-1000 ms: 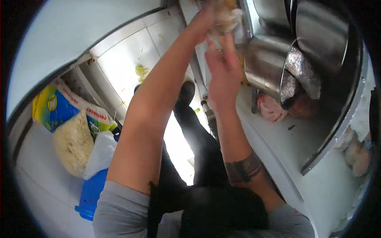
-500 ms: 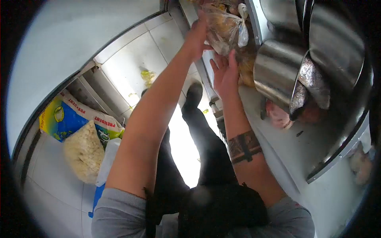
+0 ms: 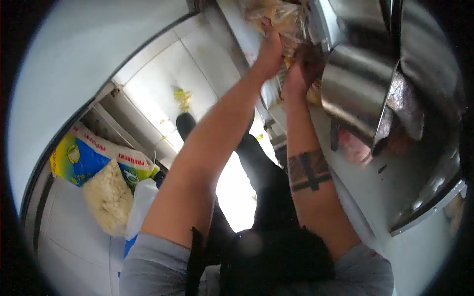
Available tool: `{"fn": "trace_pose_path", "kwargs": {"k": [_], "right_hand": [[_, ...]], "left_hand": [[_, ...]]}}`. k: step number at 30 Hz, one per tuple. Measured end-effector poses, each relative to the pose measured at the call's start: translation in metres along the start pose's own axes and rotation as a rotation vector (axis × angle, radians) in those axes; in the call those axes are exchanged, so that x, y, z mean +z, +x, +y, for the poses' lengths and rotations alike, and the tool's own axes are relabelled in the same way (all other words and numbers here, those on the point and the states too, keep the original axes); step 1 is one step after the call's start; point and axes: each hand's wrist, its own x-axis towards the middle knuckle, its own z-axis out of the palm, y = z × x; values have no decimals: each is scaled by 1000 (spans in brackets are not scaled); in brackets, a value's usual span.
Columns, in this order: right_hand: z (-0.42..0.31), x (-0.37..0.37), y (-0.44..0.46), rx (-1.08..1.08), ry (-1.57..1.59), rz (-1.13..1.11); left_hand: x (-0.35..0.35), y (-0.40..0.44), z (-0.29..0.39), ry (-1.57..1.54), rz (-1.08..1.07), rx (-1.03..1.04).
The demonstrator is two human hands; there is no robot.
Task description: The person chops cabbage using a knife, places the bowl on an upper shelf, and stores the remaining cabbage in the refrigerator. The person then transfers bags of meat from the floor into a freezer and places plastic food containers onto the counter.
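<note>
At twelve o'clock, just right of centre, a clear plastic bag [image 3: 282,18] with tan contents lies at the far ends of both arms. The left hand [image 3: 270,55] grasps its near side, fingers bent against the film. The right hand [image 3: 302,71] is beside it at one o'clock, its fingers too dark and blurred to tell. A metal pot [image 3: 359,89] tilts at two o'clock; a printed sack [image 3: 101,153] lies at nine.

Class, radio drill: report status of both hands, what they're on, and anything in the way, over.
Left hand on clear plastic bag. Right hand at bag's near edge, fingers shadowed, grip unclear. Metal container close beside right hand, possible obstruction.
</note>
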Motion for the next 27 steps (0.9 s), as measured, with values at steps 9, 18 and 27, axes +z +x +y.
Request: {"fn": "trace_pose_path", "kwargs": {"k": [9, 18, 27], "right_hand": [[61, -35, 0, -455, -897, 129], [-13, -9, 27, 248, 261, -157], [-34, -26, -3, 80, -164, -26]], "left_hand": [[-34, -40, 39, 601, 30, 304], [-1, -24, 3, 944, 161, 511], [-40, -59, 13, 900, 64, 386]]}}
